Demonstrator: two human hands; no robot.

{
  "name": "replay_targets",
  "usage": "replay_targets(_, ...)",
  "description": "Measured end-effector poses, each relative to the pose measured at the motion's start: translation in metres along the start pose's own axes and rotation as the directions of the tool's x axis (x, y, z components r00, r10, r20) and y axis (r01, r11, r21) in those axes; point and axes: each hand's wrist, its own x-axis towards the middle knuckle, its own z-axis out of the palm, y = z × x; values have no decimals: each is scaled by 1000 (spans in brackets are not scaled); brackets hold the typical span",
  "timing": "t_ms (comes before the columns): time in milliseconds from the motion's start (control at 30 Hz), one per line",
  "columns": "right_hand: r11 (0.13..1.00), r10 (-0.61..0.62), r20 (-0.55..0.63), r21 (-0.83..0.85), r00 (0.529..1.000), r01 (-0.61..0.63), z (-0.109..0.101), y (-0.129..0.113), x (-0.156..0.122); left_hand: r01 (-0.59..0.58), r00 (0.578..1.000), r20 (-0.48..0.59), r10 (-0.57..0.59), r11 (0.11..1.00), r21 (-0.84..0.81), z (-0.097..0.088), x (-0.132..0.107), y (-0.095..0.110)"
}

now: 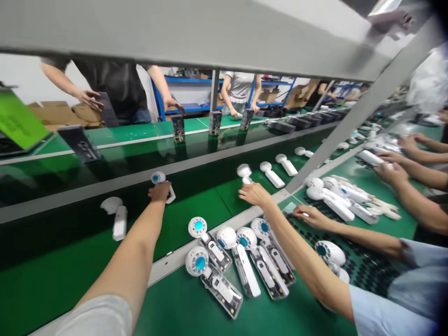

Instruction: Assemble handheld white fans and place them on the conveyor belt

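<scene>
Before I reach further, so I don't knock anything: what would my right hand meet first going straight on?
The head of a white handheld fan, just ahead of your right hand, though depth is unclear and they may already touch.

A white wall (21, 79) runs along the far side of the room, with blue metal shelving (189, 79) standing against it and brown cardboard boxes (56, 112) piled low at the left. More cardboard cartons (297, 95) lean beside the shelving further right. A grey overhead beam (175, 32) crosses the top of the view, below a bright ceiling light (385, 5)
</scene>
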Motion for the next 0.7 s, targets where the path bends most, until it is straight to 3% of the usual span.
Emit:
replay_targets(100, 998, 35, -15, -51, 999, -35, -2, 3, -16, -116, 990, 71, 120, 991, -61, 20, -6, 8)
replay_targets(167, 996, 53, -33, -71, 998, -56, -10, 6, -55, -163, 973, 138, 183, 976, -142, 20, -19, 10)
replay_targets(233, 993, 84, -44, -75, 995, -87, -7, 9, -106, -165, 954, 208, 217, 957, -239, 9, -42, 6)
replay_targets(300, 987, 153, -4, -52, 988, -153, 15, 9, -161, -138, 927, 289, 240, 933, -333, -10, -75, -7)
replay_targets(433, 963, 270, 114, -11, 956, -271, 88, -10, -245, -39, 860, 446, 248, 903, -428, -54, -158, -47)
replay_targets(533, 963, 268, 94, -15, 959, -268, 122, -37, -267, 76, 785, 580, 220, 894, -442, -80, -221, -72)
replay_targets(633, 982, 185, 97, -53, 978, -181, 134, -58, -267, 191, 684, 693, 228, 861, -472, -98, -273, -82)
replay_targets(700, 991, 131, 113, -52, 985, -126, 138, -66, -268, 216, 659, 709, 252, 840, -499, -108, -300, -84)
